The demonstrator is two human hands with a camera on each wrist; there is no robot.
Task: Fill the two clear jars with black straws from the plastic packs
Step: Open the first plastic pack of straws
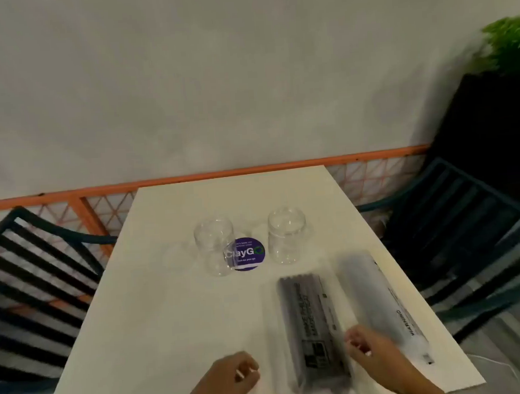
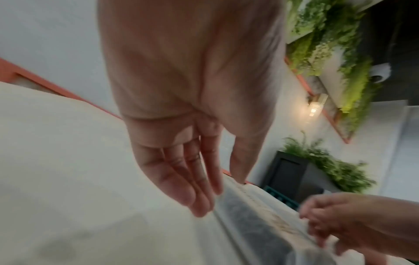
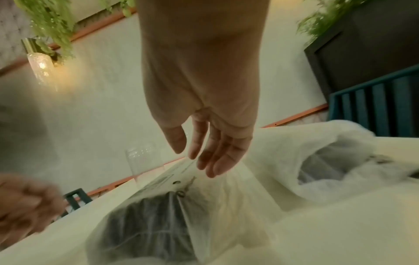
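Two clear jars stand uncapped at mid-table, the left jar and the right jar, both without straws. Two plastic packs of black straws lie lengthwise at the near right: the inner pack and the outer pack. My left hand hovers left of the inner pack's near end, fingers relaxed, holding nothing. My right hand hovers between the two packs, also holding nothing. In the left wrist view my left hand hangs just over the pack. My right hand hangs above the inner pack.
A round purple sticker lies on the white table between the jars. Dark slatted chairs flank the table at left and right. A black planter stands at far right, and an orange rail runs behind.
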